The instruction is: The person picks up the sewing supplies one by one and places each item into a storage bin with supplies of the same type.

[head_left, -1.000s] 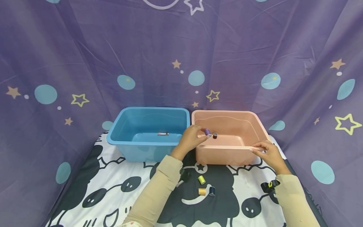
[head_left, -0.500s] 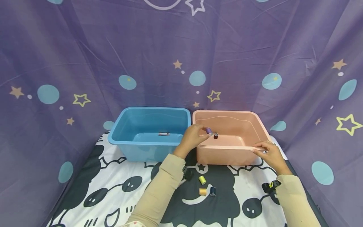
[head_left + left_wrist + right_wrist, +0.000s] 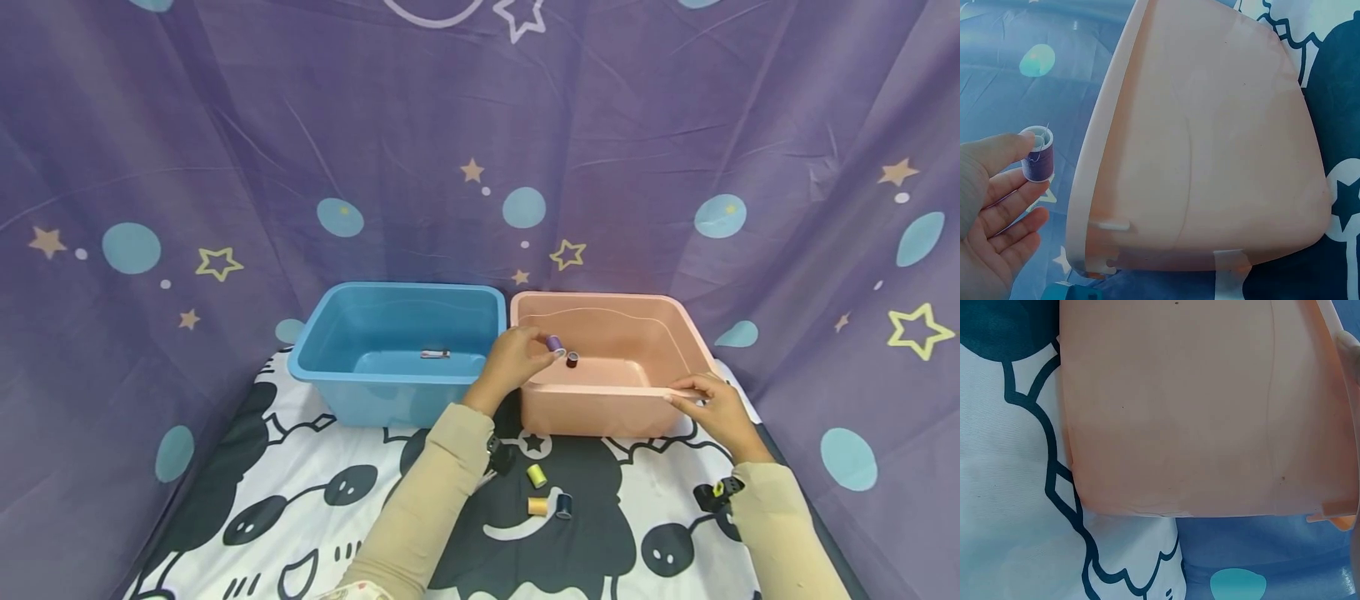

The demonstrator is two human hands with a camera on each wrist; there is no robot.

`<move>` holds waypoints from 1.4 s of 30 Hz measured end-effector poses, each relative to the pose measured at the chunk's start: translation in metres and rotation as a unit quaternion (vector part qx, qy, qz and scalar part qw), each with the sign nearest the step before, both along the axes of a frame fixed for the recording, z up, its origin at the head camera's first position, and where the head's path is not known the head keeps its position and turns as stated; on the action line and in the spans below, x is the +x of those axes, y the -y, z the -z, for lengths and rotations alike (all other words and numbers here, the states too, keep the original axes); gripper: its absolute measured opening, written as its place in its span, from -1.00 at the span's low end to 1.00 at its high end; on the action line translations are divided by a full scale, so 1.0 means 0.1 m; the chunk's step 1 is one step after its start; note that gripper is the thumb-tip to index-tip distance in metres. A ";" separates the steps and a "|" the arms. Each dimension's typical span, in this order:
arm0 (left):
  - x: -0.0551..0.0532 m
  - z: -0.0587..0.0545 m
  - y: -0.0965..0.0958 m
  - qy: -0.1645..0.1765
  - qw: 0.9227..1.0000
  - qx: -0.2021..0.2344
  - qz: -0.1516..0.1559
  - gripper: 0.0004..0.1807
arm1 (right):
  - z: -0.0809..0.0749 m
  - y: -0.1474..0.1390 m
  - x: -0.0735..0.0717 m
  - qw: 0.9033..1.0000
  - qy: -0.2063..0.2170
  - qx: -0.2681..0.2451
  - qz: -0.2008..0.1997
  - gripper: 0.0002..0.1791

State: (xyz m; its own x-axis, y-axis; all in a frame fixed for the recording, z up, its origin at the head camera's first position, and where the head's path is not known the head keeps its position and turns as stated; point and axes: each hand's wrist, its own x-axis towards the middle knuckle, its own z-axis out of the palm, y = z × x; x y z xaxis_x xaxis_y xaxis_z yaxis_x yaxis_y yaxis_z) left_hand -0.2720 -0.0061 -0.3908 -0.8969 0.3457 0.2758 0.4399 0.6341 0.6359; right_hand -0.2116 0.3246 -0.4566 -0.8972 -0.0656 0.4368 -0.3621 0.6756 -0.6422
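Observation:
My left hand (image 3: 516, 364) pinches a purple thread spool (image 3: 1038, 156) between thumb and fingers, over the left part of the peach bin (image 3: 592, 412). In the left wrist view the spool is tilted slightly, a loose thread end at its white top. A dark spool (image 3: 572, 359) lies inside the peach bin, close to the held one. With thumb and fingers my right hand (image 3: 712, 410) grips the bin's front rim near its right corner; the right wrist view shows mostly the bin's outer wall (image 3: 1197, 412) and a fingertip at the rim.
A blue bin (image 3: 397, 404) stands left of the peach one, with a small pale and dark item (image 3: 435, 354) inside. In front on the patterned cloth lie a yellow-green spool (image 3: 536, 476), an orange-yellow spool (image 3: 537, 506) and a navy spool (image 3: 564, 506). A purple curtain (image 3: 420, 108) hangs behind.
The purple spool has risen slightly in my left hand's pinch, while that hand stays over the peach bin. My right hand keeps its grip on the rim. The whole view has shifted slightly.

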 end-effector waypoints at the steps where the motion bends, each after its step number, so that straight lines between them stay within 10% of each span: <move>1: -0.01 0.00 0.00 -0.001 1.000 0.000 0.000 -0.67 | 0.00 0.00 0.00 1.000 0.000 0.002 0.000 -0.87; 42: -0.06 0.07 -0.01 0.015 1.000 0.010 -0.006 -0.59 | 0.04 -0.02 -0.01 1.000 0.007 0.011 0.010 -0.87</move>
State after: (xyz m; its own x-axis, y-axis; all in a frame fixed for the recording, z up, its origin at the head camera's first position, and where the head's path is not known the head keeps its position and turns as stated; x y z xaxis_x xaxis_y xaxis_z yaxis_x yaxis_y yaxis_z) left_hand -0.2779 -0.0052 -0.3982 -0.9084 0.3301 0.2565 0.4141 0.6257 0.6611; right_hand -0.2131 0.3263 -0.4601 -0.9042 -0.0576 0.4233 -0.3404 0.6960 -0.6323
